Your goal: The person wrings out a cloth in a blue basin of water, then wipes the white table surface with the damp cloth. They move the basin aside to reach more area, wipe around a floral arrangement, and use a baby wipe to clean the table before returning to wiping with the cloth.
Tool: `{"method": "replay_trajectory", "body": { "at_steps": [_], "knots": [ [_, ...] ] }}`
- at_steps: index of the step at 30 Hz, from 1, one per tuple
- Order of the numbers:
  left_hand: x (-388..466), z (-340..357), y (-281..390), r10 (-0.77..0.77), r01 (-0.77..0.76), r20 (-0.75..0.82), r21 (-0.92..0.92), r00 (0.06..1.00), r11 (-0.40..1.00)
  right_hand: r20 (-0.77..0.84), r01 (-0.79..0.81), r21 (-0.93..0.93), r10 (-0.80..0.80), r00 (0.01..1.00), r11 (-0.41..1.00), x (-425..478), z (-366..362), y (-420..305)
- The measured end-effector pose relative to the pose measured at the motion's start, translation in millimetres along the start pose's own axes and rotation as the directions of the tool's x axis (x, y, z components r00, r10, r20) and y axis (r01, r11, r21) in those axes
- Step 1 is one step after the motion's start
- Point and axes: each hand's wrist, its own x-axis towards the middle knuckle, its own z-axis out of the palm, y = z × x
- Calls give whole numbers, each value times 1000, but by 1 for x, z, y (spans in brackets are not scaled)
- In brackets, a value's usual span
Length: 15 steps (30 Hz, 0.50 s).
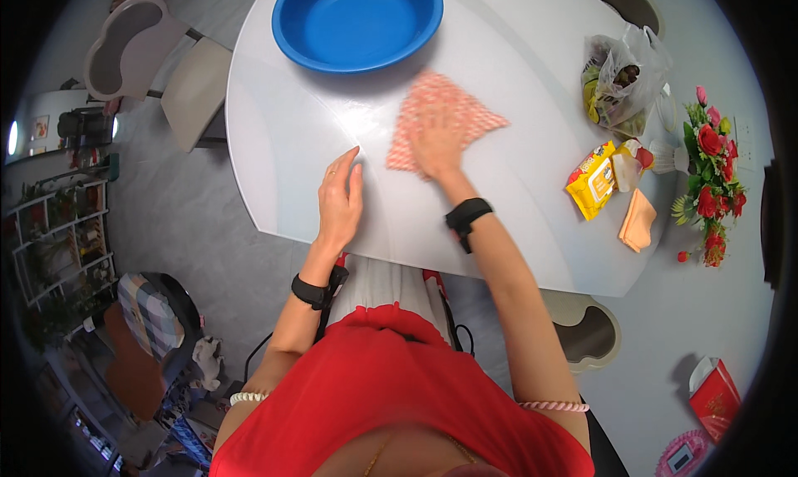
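Note:
My right hand (439, 140) lies flat on a red-and-white checked cloth (480, 122), pressing it to the white table (293, 184). The fingers are spread over the fabric and look blurred. The cloth is spread out, with one corner pointing right. Near the front edge of the table, my left hand (338, 199) holds nothing, its thumb apart from the fingers. Beyond both hands, at the far side, stands a blue plastic basin (361, 25) with small holes in its wall; its inside bottom is bare.
On the table's right side are a plastic bag of produce (623, 81), a yellow wipes packet (592, 181), a folded orange cloth (637, 221) and artificial flowers (711, 184) by the wall. A chair (193, 90) stands left; a stool (586, 333) sits under the right edge.

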Motion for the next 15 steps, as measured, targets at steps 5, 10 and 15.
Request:
{"method": "replay_trajectory", "body": {
  "at_steps": [5,10,15],
  "knots": [
    [-4,-14,1,39,-40,-60,-21,997,999,-89,357,80,-350,933,931,-38,9,-84],
    [-8,-27,0,6,-7,-119,-7,993,1000,-123,349,73,-339,933,934,-23,1,-33],
    [-12,-43,-5,-122,111,-144,-81,982,990,-197,66,-92,-83,977,994,50,-1,51]
  ]
}}
